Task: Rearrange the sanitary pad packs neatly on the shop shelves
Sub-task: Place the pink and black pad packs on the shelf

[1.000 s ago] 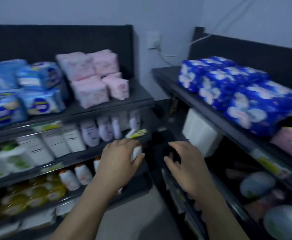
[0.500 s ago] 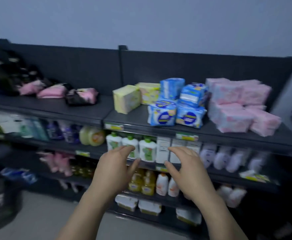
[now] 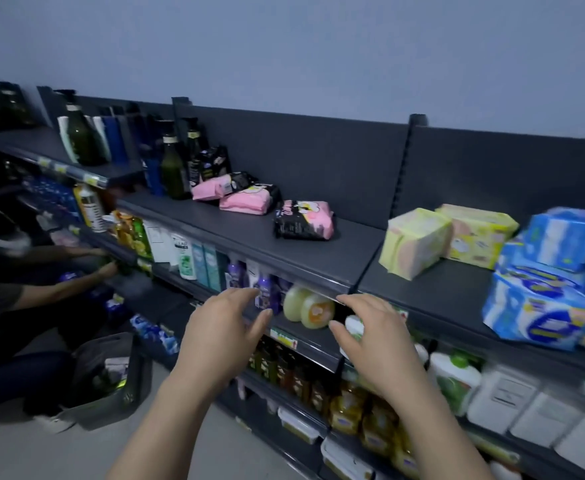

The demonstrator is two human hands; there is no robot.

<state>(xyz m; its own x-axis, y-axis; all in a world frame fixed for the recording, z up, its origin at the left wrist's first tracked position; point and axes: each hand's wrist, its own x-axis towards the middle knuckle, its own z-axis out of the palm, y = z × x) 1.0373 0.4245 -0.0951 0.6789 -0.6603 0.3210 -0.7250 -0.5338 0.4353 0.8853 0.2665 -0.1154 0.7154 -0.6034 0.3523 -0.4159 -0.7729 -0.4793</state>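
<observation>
Pad packs (image 3: 304, 220) lie at twelve o'clock; our left hand (image 3: 215, 337) and right hand (image 3: 374, 341) hover spread, seemingly empty.

Both up, fingers spread, holding nothing: left hand (image 3: 221, 327) and right hand (image 3: 370, 330) hover before the dark shelf (image 3: 249, 237). On top lies a black-and-pink pad pack (image 3: 305, 220), pink packs (image 3: 246, 202) behind it, yellow packs (image 3: 416, 242) rightward, blue packs (image 3: 537, 313) stacked far right.
</observation>
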